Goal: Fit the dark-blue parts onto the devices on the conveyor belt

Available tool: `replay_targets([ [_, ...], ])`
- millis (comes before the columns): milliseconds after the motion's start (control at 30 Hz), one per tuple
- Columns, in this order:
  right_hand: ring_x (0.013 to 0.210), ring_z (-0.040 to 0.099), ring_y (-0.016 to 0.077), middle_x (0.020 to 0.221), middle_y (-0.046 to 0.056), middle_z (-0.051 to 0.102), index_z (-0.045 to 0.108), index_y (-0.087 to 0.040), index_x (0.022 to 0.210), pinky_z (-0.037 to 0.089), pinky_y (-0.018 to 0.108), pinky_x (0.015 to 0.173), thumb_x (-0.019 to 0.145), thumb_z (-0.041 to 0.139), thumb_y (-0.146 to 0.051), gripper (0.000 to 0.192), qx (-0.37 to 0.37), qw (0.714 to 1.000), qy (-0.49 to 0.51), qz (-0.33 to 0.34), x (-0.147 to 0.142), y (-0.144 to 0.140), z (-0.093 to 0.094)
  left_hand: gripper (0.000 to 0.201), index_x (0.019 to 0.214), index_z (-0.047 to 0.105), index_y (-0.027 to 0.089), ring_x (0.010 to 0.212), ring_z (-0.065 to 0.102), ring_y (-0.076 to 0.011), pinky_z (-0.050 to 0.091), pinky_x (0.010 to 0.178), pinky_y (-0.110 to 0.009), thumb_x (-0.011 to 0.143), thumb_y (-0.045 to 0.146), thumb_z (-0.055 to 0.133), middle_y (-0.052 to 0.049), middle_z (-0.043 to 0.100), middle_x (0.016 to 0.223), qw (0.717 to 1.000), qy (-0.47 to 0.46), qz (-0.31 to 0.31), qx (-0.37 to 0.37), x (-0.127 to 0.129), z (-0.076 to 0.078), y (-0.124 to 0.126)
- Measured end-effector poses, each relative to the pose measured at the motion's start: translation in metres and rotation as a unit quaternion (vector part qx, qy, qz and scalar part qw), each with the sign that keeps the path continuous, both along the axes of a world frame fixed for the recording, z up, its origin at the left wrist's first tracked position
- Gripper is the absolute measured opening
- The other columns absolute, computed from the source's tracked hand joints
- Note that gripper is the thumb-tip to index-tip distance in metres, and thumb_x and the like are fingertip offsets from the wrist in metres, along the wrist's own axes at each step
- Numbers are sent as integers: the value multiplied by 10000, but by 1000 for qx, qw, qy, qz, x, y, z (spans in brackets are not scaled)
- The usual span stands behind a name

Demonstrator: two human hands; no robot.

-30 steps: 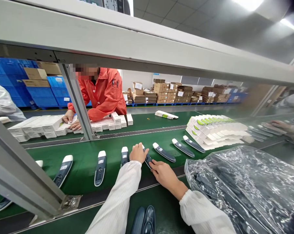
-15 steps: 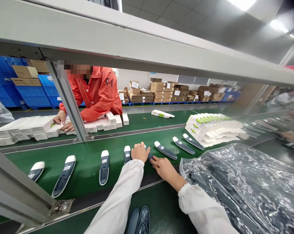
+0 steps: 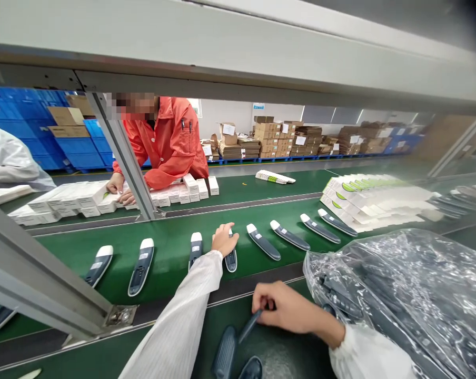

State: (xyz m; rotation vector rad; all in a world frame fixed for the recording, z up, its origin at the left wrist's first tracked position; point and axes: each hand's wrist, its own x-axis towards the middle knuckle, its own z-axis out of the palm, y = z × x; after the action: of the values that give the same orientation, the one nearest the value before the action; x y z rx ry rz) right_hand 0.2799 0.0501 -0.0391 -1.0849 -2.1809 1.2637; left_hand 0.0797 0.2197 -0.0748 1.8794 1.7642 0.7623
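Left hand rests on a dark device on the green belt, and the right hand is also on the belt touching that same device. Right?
Not quite. In the head view the left hand does rest on a dark device on the green belt, but the right hand is off the belt, nearer the person, pinching a different dark piece.

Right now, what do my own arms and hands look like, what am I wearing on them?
Both arms are in long white sleeves of a thin fabric with a fine stripe or grid, like a cleanroom coat. The left sleeve runs to the wrist; the right sleeve ends in a gathered cuff. The left hand and right hand are bare: no gloves, and no rings or watch show.
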Motion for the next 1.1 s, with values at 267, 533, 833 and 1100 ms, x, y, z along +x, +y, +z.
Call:
replay_targets([
  [267, 856, 685, 193, 1044, 90, 674, 667, -193, 1188, 544, 331, 815, 883, 396, -129, 412, 261, 931, -26, -254, -9, 76, -8, 395, 1236, 585, 203, 1194, 574, -205, 428, 1057, -320, 844, 232, 543, -63, 615, 1266, 998, -56, -12, 26, 9, -9, 9],
  [533, 1037, 687, 268, 1254, 159, 653, 501, -154, 1407, 536, 336, 880, 930, 466, -205, 481, 286, 914, -263, -116, -8, 61, -21, 362, 1218, 588, 174, 1209, 561, -222, 412, 1077, -347, 865, 239, 539, -88, 605, 1274, 998, -40, -19, 44, 30, -8, 10],
  [833, 1182, 607, 344, 1408, 205, 537, 575, -190, 1336, 519, 453, 926, 924, 544, -211, 414, 267, 897, -319, -151, 1, 69, -5, 469, 1310, 548, 171, 1328, 443, -288, 347, 1128, -416, 867, 324, 570, -104, 564, 1387, 999, 10, -44, 21, 51, 7, 12],
  [1100, 1432, 341, 217, 1470, -30, 515, 565, -391, 1321, 187, 509, 1203, 958, 572, -312, 372, 275, 932, -73, 226, -24, 2, 2, 424, 1334, 541, 264, 1337, 434, -208, 340, 1152, -372, 918, 344, 515, -23, 559, 1397, 983, 26, -75, 168, -14, 35, 0],
])
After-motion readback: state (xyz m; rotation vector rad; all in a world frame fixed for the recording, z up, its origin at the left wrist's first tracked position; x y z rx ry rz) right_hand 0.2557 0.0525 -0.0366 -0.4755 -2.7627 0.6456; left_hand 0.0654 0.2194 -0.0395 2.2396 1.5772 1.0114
